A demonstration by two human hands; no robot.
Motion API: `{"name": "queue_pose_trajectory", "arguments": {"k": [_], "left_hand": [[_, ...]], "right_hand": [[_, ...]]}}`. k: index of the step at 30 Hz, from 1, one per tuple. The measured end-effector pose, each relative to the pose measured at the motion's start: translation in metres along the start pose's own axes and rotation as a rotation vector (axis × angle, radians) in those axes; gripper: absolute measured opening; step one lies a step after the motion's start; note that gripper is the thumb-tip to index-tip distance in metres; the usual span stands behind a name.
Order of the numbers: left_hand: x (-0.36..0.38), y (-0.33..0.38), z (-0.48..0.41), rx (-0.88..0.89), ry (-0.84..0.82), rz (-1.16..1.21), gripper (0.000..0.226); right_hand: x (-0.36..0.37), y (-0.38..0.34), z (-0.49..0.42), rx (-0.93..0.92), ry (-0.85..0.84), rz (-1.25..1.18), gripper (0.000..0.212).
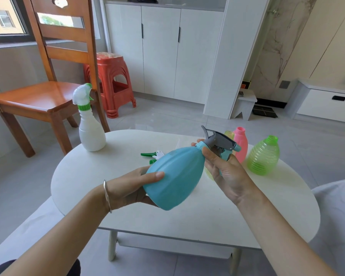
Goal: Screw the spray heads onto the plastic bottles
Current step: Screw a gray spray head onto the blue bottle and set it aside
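A blue bottle (pixel 175 176) is held tilted above the white table (pixel 207 214), neck pointing up and right. My left hand (pixel 131 186) grips its wide base. My right hand (pixel 225 172) wraps the neck and collar under the grey spray head (pixel 220 140) that sits on the bottle. A white bottle (pixel 91 130) with a white-and-green spray head stands at the table's far left. A pink bottle (pixel 241 144), a green ribbed bottle (pixel 264 156) and a yellow bottle (pixel 229 134), all without heads, stand at the far right. A loose green-and-white spray head (pixel 153 155) lies behind the blue bottle.
A wooden chair (pixel 44 92) and a red plastic stool (pixel 112 82) stand beyond the table on the left. White cabinets (pixel 161 50) line the back wall. A light cushion edge (pixel 339 212) shows at the right.
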State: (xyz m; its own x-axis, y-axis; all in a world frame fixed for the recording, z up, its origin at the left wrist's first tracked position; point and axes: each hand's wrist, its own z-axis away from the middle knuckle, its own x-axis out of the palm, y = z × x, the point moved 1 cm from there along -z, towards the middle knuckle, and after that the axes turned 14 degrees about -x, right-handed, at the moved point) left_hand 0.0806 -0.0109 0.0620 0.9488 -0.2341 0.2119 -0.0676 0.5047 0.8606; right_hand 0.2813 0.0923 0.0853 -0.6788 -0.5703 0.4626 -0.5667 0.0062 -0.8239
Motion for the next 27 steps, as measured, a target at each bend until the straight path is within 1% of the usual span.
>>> {"name": "queue_pose_trajectory", "arguments": {"k": [2,6,9,10,11,13,14,15,16,17,18,20,21,24,27], "left_hand": [[-0.002,0.000,0.002,0.006,0.012,-0.022,0.078],[-0.001,-0.002,0.002,-0.009,0.033,-0.028,0.081],[0.002,-0.001,0.002,0.013,0.058,-0.049,0.080],[0.002,-0.001,0.002,0.031,0.078,-0.059,0.078],[0.002,0.000,0.003,0.053,0.103,-0.065,0.075],[0.001,0.002,0.004,0.102,0.160,-0.060,0.069],[-0.001,0.003,0.004,0.128,0.193,-0.047,0.069],[-0.003,0.004,0.005,0.155,0.234,-0.030,0.070],[-0.006,0.005,0.006,0.182,0.279,-0.012,0.072],[-0.009,0.007,0.007,0.209,0.325,0.005,0.073],[-0.011,0.007,0.007,0.233,0.371,0.017,0.076],[-0.016,0.007,0.007,0.283,0.457,0.025,0.081],[-0.018,0.008,0.007,0.310,0.497,0.024,0.083],[-0.027,0.009,0.007,0.403,0.643,-0.037,0.079],[-0.041,0.012,0.013,0.439,0.750,-0.137,0.078]], "right_hand": [[0.000,0.002,0.001,0.008,-0.003,0.006,0.025],[-0.002,0.008,0.002,0.015,-0.004,0.065,0.028],[0.000,0.011,0.002,0.052,-0.020,0.069,0.033],[0.001,0.011,0.003,0.057,-0.037,0.106,0.040],[0.002,0.011,0.003,0.061,-0.055,0.176,0.053],[0.003,0.013,0.007,0.097,-0.073,0.337,0.090],[0.004,0.015,0.009,0.132,-0.070,0.399,0.105],[0.006,0.017,0.011,0.168,-0.065,0.438,0.115],[0.007,0.019,0.012,0.206,-0.057,0.455,0.118],[0.010,0.021,0.012,0.242,-0.049,0.453,0.113],[0.015,0.023,0.011,0.262,-0.052,0.446,0.101],[0.027,0.025,0.004,0.261,-0.085,0.448,0.080],[0.034,0.027,0.000,0.251,-0.109,0.452,0.076],[0.061,0.032,-0.017,0.237,-0.181,0.479,0.075],[0.084,0.043,-0.036,0.246,-0.187,0.514,0.079]]}}
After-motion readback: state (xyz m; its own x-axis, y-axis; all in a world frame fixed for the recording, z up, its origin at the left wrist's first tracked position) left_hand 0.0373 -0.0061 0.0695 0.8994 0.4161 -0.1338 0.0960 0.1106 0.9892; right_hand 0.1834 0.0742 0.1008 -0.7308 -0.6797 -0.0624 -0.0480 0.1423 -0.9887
